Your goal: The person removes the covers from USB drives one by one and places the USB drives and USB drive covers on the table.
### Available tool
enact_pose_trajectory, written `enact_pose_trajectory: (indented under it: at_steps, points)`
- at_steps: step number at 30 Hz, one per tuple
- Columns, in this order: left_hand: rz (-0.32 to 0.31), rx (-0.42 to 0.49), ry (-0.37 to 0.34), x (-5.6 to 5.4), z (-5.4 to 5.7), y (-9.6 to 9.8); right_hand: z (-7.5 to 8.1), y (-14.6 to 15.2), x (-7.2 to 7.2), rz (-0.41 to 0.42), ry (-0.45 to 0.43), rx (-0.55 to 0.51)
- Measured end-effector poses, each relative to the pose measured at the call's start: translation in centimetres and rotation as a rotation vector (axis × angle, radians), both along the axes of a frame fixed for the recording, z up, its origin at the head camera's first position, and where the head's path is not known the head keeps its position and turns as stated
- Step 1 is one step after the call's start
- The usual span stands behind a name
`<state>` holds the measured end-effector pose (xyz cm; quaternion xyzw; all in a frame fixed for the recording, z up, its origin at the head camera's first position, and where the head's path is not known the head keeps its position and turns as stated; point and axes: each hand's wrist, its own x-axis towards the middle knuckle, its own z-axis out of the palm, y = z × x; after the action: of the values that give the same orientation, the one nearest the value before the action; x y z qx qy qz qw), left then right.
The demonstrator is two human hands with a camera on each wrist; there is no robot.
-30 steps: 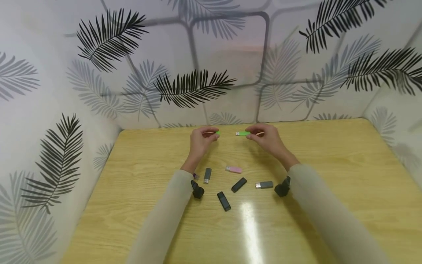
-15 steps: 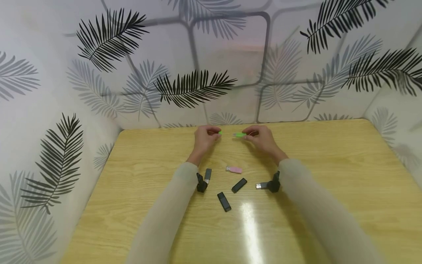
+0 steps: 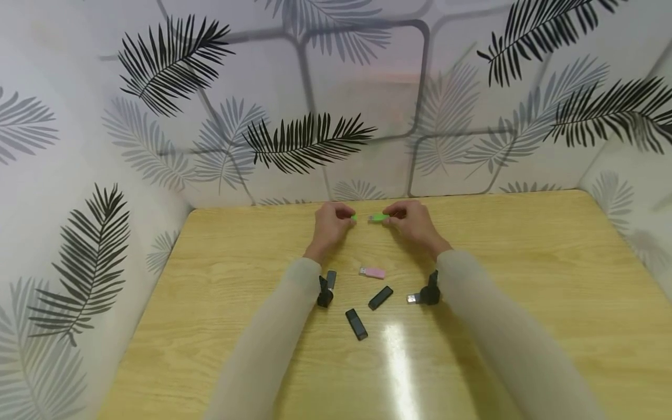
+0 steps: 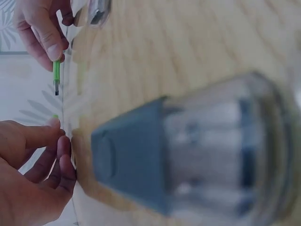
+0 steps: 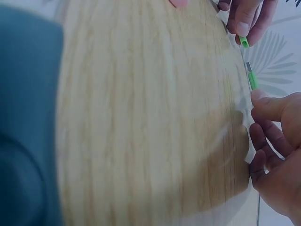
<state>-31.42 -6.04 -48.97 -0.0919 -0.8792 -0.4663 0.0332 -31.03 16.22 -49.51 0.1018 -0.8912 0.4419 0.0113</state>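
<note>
Near the back edge of the table, my left hand pinches a small green cap between thumb and fingertips; the cap's open end shows in the right wrist view. My right hand pinches a green USB stick by its rear end. The stick's metal plug points left at the cap, and a short gap separates the two. Both hands are held just above the wood. Closer to the person, a pink USB stick lies on the table between the forearms.
Two black USB sticks lie nearer the person. One grey USB stick is partly covered by the left wrist camera, another by the right one. A leaf-patterned wall rises right behind the wooden table.
My hands have come closer together, narrowing the gap between the green USB stick and its cap. The left sleeve now hides the purple item, and the wrist cameras cover parts of the grey sticks.
</note>
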Motion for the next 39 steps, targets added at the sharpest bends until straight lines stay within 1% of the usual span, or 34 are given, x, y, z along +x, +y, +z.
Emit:
enact_pose_trajectory:
  at_steps: [7, 13, 17, 21, 26, 32, 35, 39]
  points:
    - [0.057, -0.05, -0.016, 0.4, -0.3, 0.8, -0.4, 0.0, -0.2, 0.005, -0.022, 0.022]
    - [0.076, -0.082, -0.034, 0.4, -0.3, 1.1, -0.3, -0.2, 0.0, 0.01, -0.038, 0.012]
    - [0.084, -0.083, -0.036, 0.4, -0.2, 1.1, -0.3, -0.2, 0.1, 0.011, -0.038, 0.008]
    - [0.076, -0.083, -0.03, 0.3, -0.3, 1.1, -0.3, -0.1, 0.0, 0.009, -0.032, 0.008]
    - [0.069, -0.085, -0.029, 0.2, -0.4, 1.0, -0.4, 0.0, 0.0, 0.016, -0.047, 0.01]
    - [0.061, -0.075, -0.02, 0.2, -0.4, 0.6, -0.5, -0.1, -0.1, 0.03, -0.049, -0.014]
    - [0.045, -0.054, -0.026, 0.1, -0.4, 0.4, -0.5, 0.0, -0.1, 0.034, -0.033, -0.024]
    - [0.01, 0.002, -0.041, 0.3, -0.1, 0.0, -0.3, 0.3, 0.0, 0.037, -0.024, -0.031]
